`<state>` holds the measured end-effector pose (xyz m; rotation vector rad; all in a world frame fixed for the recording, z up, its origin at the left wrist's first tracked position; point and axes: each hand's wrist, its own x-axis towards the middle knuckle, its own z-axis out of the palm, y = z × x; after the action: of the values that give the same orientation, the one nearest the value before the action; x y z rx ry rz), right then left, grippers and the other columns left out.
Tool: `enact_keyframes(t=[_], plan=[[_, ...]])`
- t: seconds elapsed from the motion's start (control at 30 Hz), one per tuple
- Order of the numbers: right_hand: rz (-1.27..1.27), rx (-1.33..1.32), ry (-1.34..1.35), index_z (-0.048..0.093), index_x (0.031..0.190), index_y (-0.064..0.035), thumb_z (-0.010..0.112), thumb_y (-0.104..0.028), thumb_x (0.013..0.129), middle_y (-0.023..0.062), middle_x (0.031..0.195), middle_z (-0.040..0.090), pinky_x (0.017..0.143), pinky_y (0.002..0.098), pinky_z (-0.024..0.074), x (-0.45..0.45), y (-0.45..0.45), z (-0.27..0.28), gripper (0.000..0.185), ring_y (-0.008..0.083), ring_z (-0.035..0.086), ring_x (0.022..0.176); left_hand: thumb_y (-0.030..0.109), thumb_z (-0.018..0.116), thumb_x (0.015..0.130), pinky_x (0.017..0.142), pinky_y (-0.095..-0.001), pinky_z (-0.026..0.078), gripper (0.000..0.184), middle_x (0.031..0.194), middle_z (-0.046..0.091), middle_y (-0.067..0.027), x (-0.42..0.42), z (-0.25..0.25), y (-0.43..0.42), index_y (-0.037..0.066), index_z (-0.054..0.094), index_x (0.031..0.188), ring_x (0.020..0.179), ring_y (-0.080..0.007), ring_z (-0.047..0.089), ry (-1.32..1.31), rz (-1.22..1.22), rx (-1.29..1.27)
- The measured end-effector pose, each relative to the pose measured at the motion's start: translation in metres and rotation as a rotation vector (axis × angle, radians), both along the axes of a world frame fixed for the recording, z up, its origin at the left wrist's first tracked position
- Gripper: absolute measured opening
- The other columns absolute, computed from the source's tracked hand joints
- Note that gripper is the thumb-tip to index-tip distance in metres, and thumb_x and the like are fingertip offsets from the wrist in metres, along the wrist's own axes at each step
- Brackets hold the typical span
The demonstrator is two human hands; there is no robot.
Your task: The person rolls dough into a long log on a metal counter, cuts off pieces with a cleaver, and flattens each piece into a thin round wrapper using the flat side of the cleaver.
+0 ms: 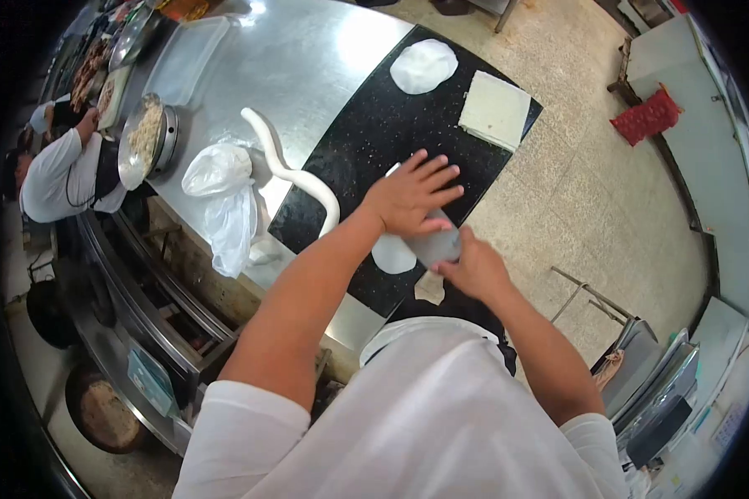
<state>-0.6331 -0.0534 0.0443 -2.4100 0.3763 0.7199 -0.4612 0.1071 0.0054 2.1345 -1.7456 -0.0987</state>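
My right hand [477,268] is closed at the near end of a wide, flat grey blade [435,247], probably a cleaver; its handle is hidden and the blade is blurred. My left hand [412,195] lies over the blade's far part, palm down with fingers spread. A thin round dough wrapper [394,254] lies beside the blade on the black stone board [354,141]. To the left curves a long white dough rope [295,175]. Farther off on the board are a pale round of wrappers [424,66] and a square stack of white sheets [495,111].
A plastic bag of white dough [218,173] rests on the steel table [300,50]. Beyond it stand a metal bowl of filling [147,141] and a clear tray [187,58]. Another person [62,170] works at the left. A red mesh sack [646,116] is at the right.
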Motion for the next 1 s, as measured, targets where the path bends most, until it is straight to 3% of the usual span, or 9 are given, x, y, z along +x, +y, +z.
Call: enact_keyframes(t=[0.07, 0.17, 0.27, 0.4, 0.53, 0.6, 0.67, 0.8, 1.0], plan=[[0.014, 0.11, 0.035, 0.05, 0.125, 0.0033, 0.09, -0.043, 0.074, 0.0277, 0.095, 0.073, 0.079, 0.0522, 0.0574, -0.053, 0.006, -0.014, 0.08, 0.0453, 0.073, 0.092, 0.062, 0.059, 0.094, 0.123, -0.0619, 0.022, 0.068, 0.155, 0.05, -0.0175, -0.045, -0.012, 0.016, 0.015, 0.062, 0.142, 0.151, -0.0372, 0.037, 0.052, -0.034, 0.052], [-0.086, 0.233, 0.131, 0.05, 0.126, 0.0031, 0.09, -0.039, 0.074, 0.027, 0.094, 0.073, 0.077, 0.0525, 0.0574, -0.094, 0.005, -0.011, 0.079, 0.0448, 0.073, 0.092, 0.064, 0.058, 0.093, 0.123, -0.0628, 0.022, 0.066, 0.152, 0.053, -0.0143, -0.082, -0.005, 0.011, 0.016, 0.064, 0.139, 0.149, -0.0357, 0.041, 0.161, -0.086, 0.072], [-0.103, 0.074, 0.165, 0.05, 0.125, 0.0024, 0.09, -0.037, 0.073, 0.0264, 0.093, 0.073, 0.076, 0.0525, 0.0575, -0.052, -0.009, 0.005, 0.076, 0.0442, 0.073, 0.092, 0.064, 0.059, 0.093, 0.122, -0.0631, 0.023, 0.063, 0.148, 0.057, -0.0066, -0.068, -0.01, -0.01, 0.018, 0.066, 0.135, 0.143, -0.0338, 0.047, 0.025, -0.052, 0.012], [0.082, 0.018, 0.024, 0.053, 0.123, 0.0027, 0.089, -0.04, 0.075, 0.0257, 0.094, 0.074, 0.078, 0.0515, 0.058, 0.018, -0.029, 0.01, 0.073, 0.0441, 0.073, 0.091, 0.061, 0.061, 0.092, 0.124, -0.0611, 0.022, 0.065, 0.151, 0.055, -0.0092, -0.004, -0.001, -0.014, 0.017, 0.064, 0.14, 0.146, -0.0343, 0.043, -0.055, 0.054, 0.04], [0.075, 0.029, -0.013, 0.053, 0.122, 0.0042, 0.088, -0.041, 0.077, 0.0255, 0.094, 0.074, 0.079, 0.0526, 0.0578, 0.007, -0.018, 0.002, 0.073, 0.0446, 0.073, 0.091, 0.06, 0.062, 0.092, 0.125, -0.0602, 0.018, 0.069, 0.158, 0.048, -0.0138, -0.007, 0.001, -0.005, 0.016, 0.06, 0.146, 0.151, -0.0366, 0.036, 0.032, 0.103, 0.058], [0.051, 0.204, -0.005, 0.052, 0.12, 0.0029, 0.089, -0.04, 0.076, 0.0293, 0.098, 0.072, 0.082, 0.0548, 0.0564, -0.043, -0.015, -0.013, 0.072, 0.0468, 0.072, 0.096, 0.062, 0.062, 0.091, 0.125, -0.0632, 0.017, 0.072, 0.161, 0.044, -0.0156, -0.05, -0.003, 0.009, 0.016, 0.059, 0.146, 0.155, -0.0362, 0.031, 0.091, 0.071, 0.137], [0.027, 0.23, 0.095, 0.051, 0.121, 0.0029, 0.089, -0.04, 0.076, 0.0293, 0.097, 0.072, 0.082, 0.0551, 0.0562, -0.074, -0.016, -0.003, 0.072, 0.0471, 0.072, 0.096, 0.063, 0.063, 0.09, 0.124, -0.0643, 0.019, 0.07, 0.158, 0.048, -0.0133, -0.094, -0.001, 0.012, 0.016, 0.062, 0.142, 0.153, -0.0336, 0.036, 0.168, 0.066, 0.088], [-0.033, 0.141, 0.175, 0.048, 0.126, 0.006, 0.086, -0.043, 0.08, 0.0253, 0.093, 0.073, 0.079, 0.0538, 0.0566, -0.054, -0.035, 0.004, 0.077, 0.0461, 0.072, 0.092, 0.063, 0.064, 0.089, 0.124, -0.064, 0.019, 0.067, 0.154, 0.053, -0.0102, -0.087, -0.009, -0.02, 0.018, 0.064, 0.138, 0.149, -0.0309, 0.041, 0.081, -0.004, 0.022], [0.131, 0.062, -0.027, 0.055, 0.118, 0.0029, 0.085, -0.046, 0.079, 0.026, 0.095, 0.073, 0.078, 0.0538, 0.0566, 0.03, -0.051, 0.007, 0.069, 0.0449, 0.073, 0.092, 0.062, 0.063, 0.091, 0.124, -0.0608, 0.021, 0.067, 0.154, 0.053, -0.0106, -0.008, -0.001, -0.029, 0.019, 0.063, 0.142, 0.148, -0.0323, 0.042, -0.074, 0.202, 0.016]])
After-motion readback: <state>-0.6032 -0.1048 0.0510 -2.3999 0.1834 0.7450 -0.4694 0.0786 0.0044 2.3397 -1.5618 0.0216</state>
